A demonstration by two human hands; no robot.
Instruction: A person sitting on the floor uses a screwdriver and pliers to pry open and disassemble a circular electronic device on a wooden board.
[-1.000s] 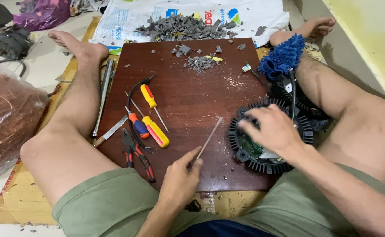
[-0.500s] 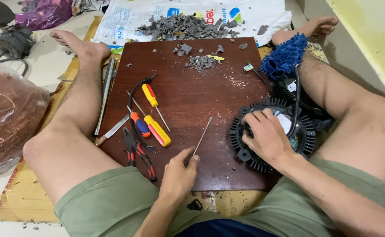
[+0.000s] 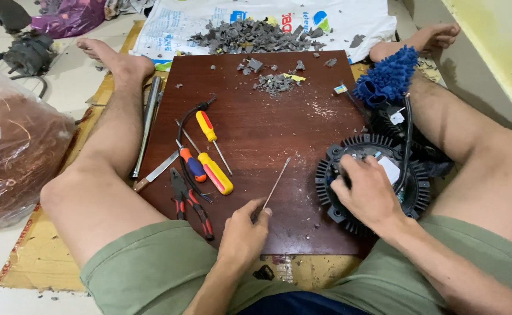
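Down near the board's front edge my left hand [image 3: 243, 233] pinches a thin metal rod [image 3: 275, 183] lying across open brown board [image 3: 267, 125], while my right hand [image 3: 368, 192] grips the black finned disc [image 3: 331, 175] overhanging its right edge.

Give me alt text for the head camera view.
A person sits on the floor, the right hand pressing on a black finned round part and the left hand holding a thin metal rod on a dark wooden board. Screwdrivers and pliers lie nearby.
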